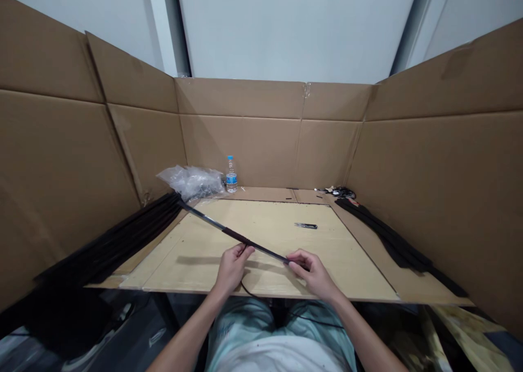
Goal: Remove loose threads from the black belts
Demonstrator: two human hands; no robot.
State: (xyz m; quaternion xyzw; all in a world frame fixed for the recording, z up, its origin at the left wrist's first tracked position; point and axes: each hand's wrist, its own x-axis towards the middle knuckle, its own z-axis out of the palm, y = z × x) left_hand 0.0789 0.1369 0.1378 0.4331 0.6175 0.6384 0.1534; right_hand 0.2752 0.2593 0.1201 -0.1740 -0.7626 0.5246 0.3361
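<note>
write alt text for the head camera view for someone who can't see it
A person's left hand and right hand hold a long, thin dark strip over a pale yellow board. Black-handled metal snips lie beyond; a clear blue-capped plastic bottle stands near the brown cardboard back wall.

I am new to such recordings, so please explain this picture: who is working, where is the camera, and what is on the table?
No machine is here: a person works with two bare hands, filmed by a camera worn on the head, looking forward and down. The left hand and right hand pinch a long, thin dark strip. On the pale yellow board lie small black-handled metal snips; farther back are a crumpled clear plastic bag and a clear plastic bottle with a blue cap.
</note>
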